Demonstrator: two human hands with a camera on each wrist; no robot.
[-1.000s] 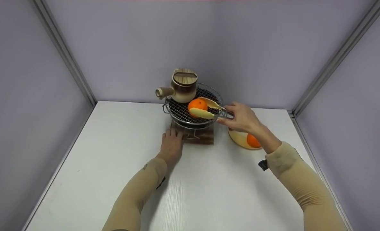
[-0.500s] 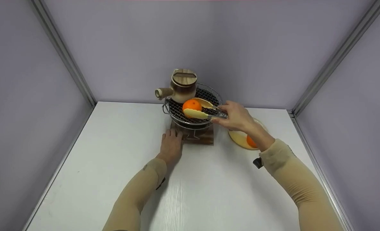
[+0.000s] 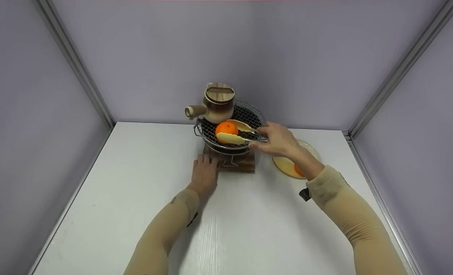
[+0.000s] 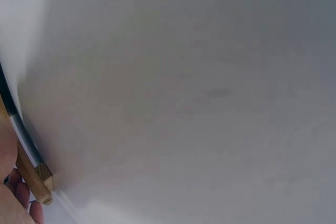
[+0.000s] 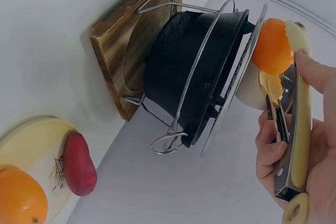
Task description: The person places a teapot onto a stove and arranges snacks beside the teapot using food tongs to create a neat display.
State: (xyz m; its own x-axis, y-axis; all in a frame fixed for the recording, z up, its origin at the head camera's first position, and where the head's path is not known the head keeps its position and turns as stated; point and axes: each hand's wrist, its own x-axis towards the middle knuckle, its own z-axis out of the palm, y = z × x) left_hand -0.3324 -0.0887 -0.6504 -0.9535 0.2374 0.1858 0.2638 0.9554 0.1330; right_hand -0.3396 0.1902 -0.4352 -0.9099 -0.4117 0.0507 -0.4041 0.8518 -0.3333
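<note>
My right hand (image 3: 278,141) holds a pair of tongs (image 5: 296,145) with pale yellow scalloped tips. Between those tips is an orange (image 3: 226,129), low over the round wire grill (image 3: 245,114); whether it touches the mesh is hard to tell. Under the grill stands a black stove (image 5: 181,77) in a wire frame, on a square wooden board (image 3: 245,166). My left hand (image 3: 204,172) grips the board's front left corner, with fingertips partly hidden. A brown and cream teapot (image 3: 219,109) with a wooden lid sits at the grill's back left.
To the right of the stove lies a pale yellow plate (image 3: 283,165), partly under my right forearm. On it are another orange (image 5: 21,198) and a dark red, elongated fruit or vegetable (image 5: 79,163). Grey walls (image 3: 249,46) enclose the white table (image 3: 142,160).
My right hand has carried the orange in the tongs a little left, then lowered it toward the front of the grill. The left hand has stayed at the board's corner.
</note>
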